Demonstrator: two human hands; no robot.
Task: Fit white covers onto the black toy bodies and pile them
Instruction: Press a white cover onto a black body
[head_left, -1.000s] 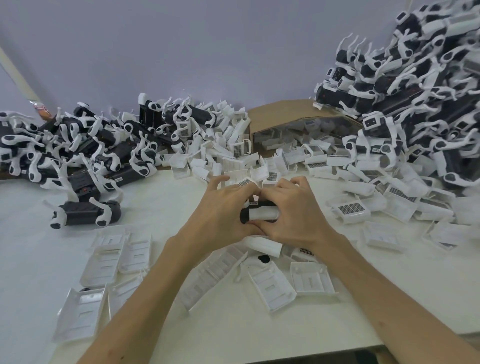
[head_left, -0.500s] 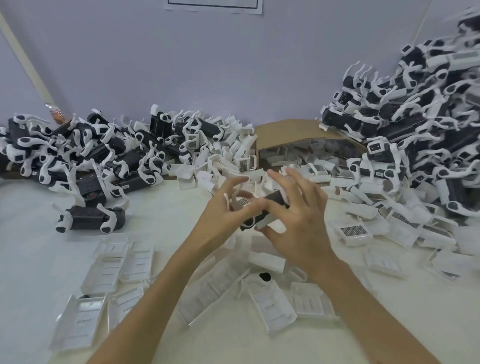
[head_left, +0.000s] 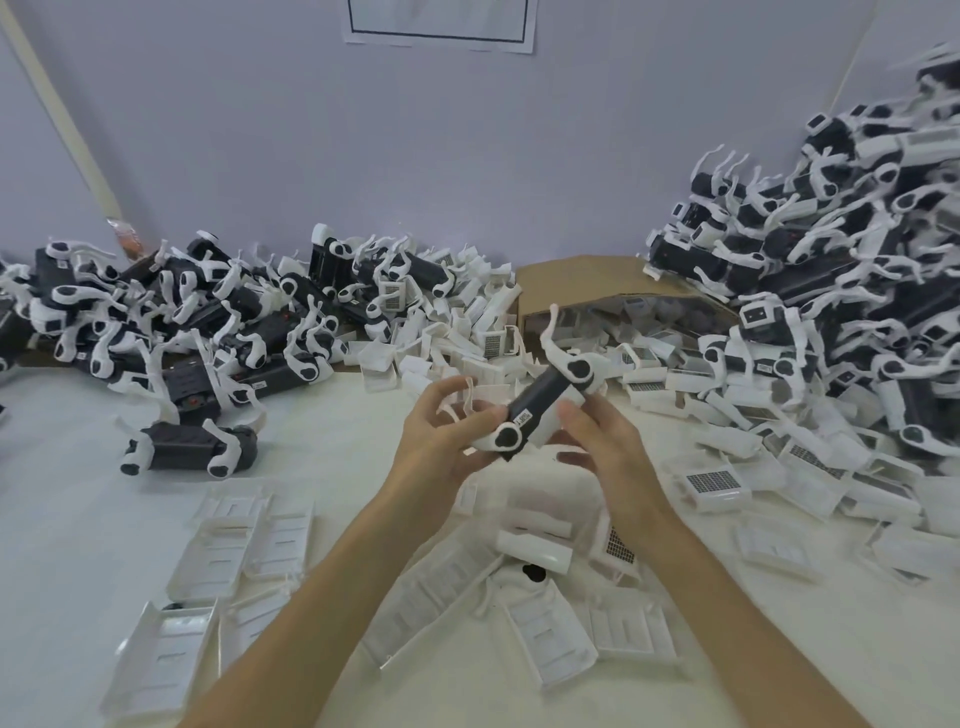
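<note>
Here — white table (head_left: 322, 467) | lilac wall (head_left: 467, 156) | 2 toy piles (head_left: 208, 322) | cardboard box (head_left: 587, 280)

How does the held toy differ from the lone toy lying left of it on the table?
The held toy is in the air, gripped by the left hand; the lone toy rests on the table, untouched. The held toy tilts up to the right; the lone toy lies level. Both have black bodies and white legs.

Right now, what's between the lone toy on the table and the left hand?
Bare table between lone toy and left hand, which grips another toy; head view.
</note>
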